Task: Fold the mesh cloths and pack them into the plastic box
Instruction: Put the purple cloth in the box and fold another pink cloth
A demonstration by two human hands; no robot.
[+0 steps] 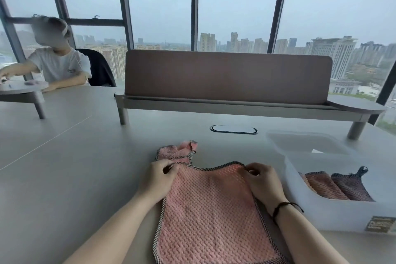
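High-rise office: desk divider [227,77], window wall [160,2]

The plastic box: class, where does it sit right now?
In the head view the plastic box sits on the table's right side, just right of the right hand and the pink cloth.

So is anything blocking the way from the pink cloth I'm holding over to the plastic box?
Nothing visible does. Both hands hold the pink cloth; the open plastic box sits just right of it, with bare table between and room beside the folded cloths.
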